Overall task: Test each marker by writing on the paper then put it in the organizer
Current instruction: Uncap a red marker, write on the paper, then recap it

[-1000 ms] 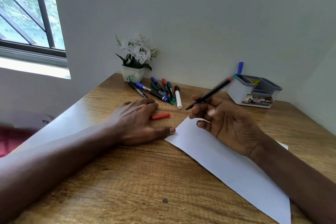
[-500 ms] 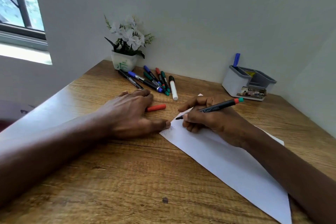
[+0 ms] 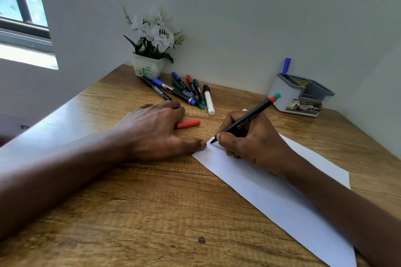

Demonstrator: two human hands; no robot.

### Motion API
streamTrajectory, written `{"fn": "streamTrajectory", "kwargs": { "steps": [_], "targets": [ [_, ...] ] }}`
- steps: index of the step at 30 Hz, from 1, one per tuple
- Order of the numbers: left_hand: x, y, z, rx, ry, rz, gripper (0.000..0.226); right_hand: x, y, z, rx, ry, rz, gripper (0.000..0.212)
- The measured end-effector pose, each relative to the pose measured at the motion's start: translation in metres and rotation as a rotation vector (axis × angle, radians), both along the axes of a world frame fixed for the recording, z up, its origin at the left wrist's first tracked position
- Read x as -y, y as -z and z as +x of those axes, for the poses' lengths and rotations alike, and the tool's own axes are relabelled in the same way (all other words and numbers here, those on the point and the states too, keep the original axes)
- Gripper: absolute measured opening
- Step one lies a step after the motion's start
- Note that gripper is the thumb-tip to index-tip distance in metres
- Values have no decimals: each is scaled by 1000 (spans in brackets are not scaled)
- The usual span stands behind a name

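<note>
Marker tip on the paper, spare markers and organizer along the wall
A heap of markers point(image 3: 184, 91) lies beside a flower pot point(image 3: 147, 68); a grey organizer point(image 3: 288, 93) with one blue marker point(image 3: 286, 66) stands far right. A red cap point(image 3: 188, 124) lies by the left hand point(image 3: 156, 130), resting flat, fingers loose, thumb on the paper point(image 3: 282, 197) edge. The right hand point(image 3: 253, 141) pinches the black marker point(image 3: 245, 118), tilted, tip on the sheet

Home study corner, wooden desk point(image 3: 152, 212) against plain walls, window point(image 3: 19, 2) at ten o'clock, flowerpot point(image 3: 148, 67) at twelve, organizer point(image 3: 290, 93) at two
</note>
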State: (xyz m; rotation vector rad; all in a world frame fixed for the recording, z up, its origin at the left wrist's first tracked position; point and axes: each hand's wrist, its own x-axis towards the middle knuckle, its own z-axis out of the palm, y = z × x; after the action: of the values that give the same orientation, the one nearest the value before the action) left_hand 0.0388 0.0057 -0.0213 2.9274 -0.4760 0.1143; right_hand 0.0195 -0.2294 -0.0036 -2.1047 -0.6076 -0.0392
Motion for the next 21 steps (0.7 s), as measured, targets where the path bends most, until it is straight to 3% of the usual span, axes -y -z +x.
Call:
{"fn": "streamTrajectory", "kwargs": {
  "steps": [6,21],
  "targets": [
    [-1,3,2,12,-6,6,121,2,0,0,-63,-5,47,9],
    [1,-1,2,-38,-19,26,124,-1,0,-1,0,36,11,11]
  ]
}}
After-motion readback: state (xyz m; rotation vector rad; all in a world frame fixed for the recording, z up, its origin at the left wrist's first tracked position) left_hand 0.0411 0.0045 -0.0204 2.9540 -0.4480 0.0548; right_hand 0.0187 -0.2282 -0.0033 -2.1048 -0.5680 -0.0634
